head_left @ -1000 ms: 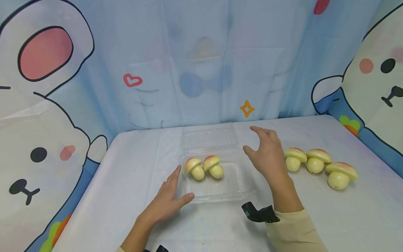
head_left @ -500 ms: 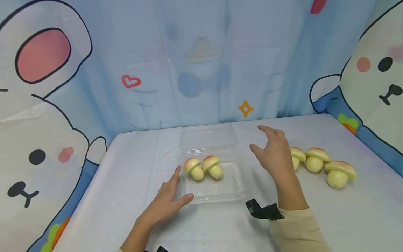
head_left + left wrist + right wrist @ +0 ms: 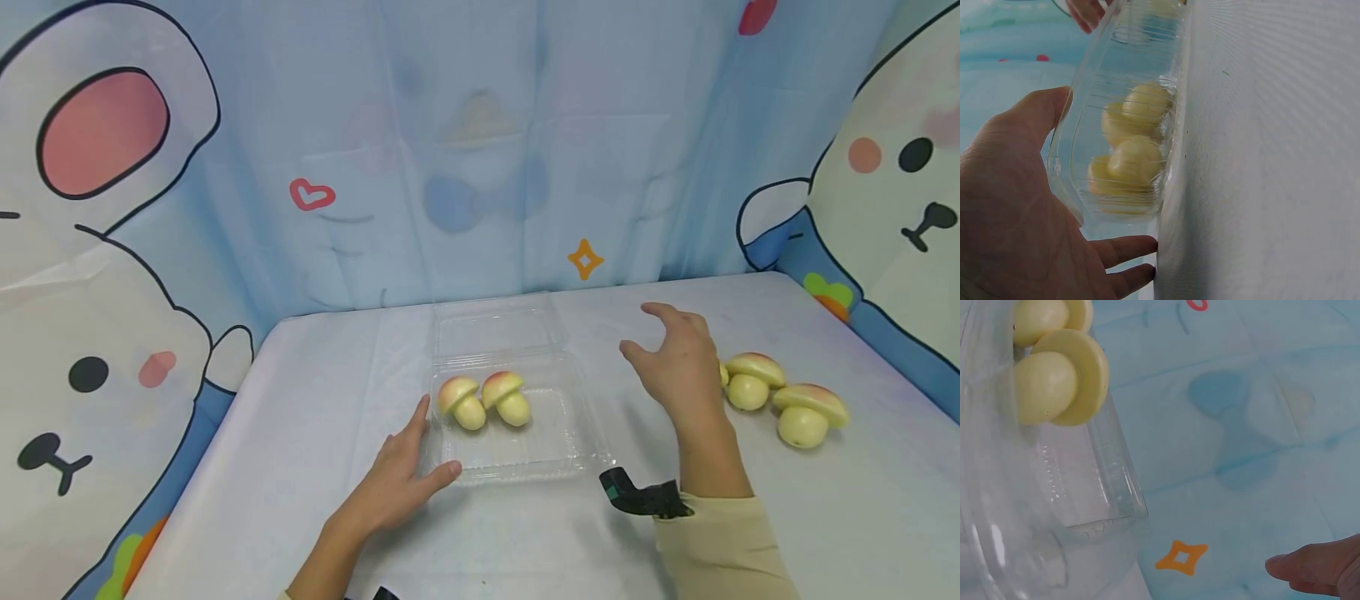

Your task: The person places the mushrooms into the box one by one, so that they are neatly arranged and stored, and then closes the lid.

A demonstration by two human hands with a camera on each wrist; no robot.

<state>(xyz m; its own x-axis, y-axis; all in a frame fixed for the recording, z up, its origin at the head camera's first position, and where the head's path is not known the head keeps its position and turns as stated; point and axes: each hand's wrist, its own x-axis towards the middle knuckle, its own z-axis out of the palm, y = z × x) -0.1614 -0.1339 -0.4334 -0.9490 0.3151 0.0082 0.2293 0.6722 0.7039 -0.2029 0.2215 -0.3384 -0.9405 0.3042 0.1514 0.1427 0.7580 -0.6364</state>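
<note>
A clear plastic clamshell box [image 3: 555, 425] lies with its lid folded back. Two yellow mushroom-shaped pieces with reddish cap tops, one on the left [image 3: 467, 407] and one beside it [image 3: 510, 400], lie in its left part. My left hand [image 3: 397, 479] rests at the box's left front corner; in the left wrist view its thumb [image 3: 1044, 112] touches the rim and its fingers are extended. To the right of the box, my right hand [image 3: 678, 362] hovers with thumb and fingers spread, holding nothing. It partly hides one of the mushroom-shaped pieces beyond it [image 3: 723, 375].
Two more mushroom-shaped pieces, one upright [image 3: 750, 387] and one nearer the front [image 3: 806, 421], stand right of my right hand. A white cloth covers the table [image 3: 315, 417]. Behind it hangs a blue printed curtain [image 3: 360, 125].
My right hand has moved right, away from the box and towards the loose mushroom-shaped pieces, covering most of the leftmost one. My left hand and the box have stayed put.
</note>
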